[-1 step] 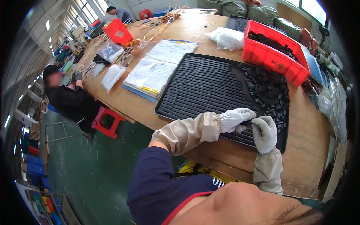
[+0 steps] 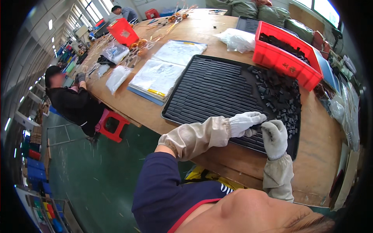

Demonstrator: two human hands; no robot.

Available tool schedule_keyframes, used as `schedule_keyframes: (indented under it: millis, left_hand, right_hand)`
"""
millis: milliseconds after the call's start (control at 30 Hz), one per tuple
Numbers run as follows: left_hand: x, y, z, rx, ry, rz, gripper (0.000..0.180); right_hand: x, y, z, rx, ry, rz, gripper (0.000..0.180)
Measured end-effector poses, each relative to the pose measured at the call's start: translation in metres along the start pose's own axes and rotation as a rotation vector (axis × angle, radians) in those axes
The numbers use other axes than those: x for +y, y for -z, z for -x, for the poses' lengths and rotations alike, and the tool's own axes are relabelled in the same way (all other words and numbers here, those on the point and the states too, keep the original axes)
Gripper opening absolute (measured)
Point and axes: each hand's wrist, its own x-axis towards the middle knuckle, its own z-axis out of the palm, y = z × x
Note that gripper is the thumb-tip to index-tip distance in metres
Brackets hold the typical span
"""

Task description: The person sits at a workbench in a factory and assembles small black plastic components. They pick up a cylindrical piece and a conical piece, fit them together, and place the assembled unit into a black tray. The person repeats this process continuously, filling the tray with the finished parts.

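My left hand, in a white knit glove with a beige sleeve cover, reaches over the near edge of a black ridged tray. Close beside it, my right hand wears a similar glove, its fingers bent towards the left fingertips. Both hands are closed at the fingertips; whatever lies between them is too small and hidden to make out. Rows of black pieces fill the tray's grooves on the left. Loose small black pieces are heaped along its right side, just beyond my hands.
A red bin of black pieces stands behind the tray. Open paper folders lie to its left, near plastic bags. A co-worker sits at the table's left side by a red stool; another person is farther back.
The whole view has shifted very slightly. My hands keep the same pose over the tray.
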Motion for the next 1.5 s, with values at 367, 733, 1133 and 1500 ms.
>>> schedule_keyframes:
  millis: [367, 733, 1133, 1500]
  left_hand:
    - [0.012, 0.014, 0.002, 0.043, -0.092, 0.540, 0.016]
    - [0.013, 0.032, -0.007, 0.044, -0.197, -0.242, 0.041]
    - [0.021, -0.009, -0.033, -0.062, -0.196, -0.573, 0.043]
    - [0.017, -0.010, -0.049, 0.047, -0.116, -0.374, 0.035]
  right_hand:
    - [0.014, -0.018, -0.020, 0.086, -0.289, -0.330, 0.018]
    - [0.014, -0.013, -0.028, -0.031, -0.116, 0.030, 0.021]
    - [0.024, 0.028, -0.008, -0.039, -0.090, 0.177, 0.023]
    - [0.061, 0.035, 0.014, 0.275, -0.676, -0.676, 0.021]
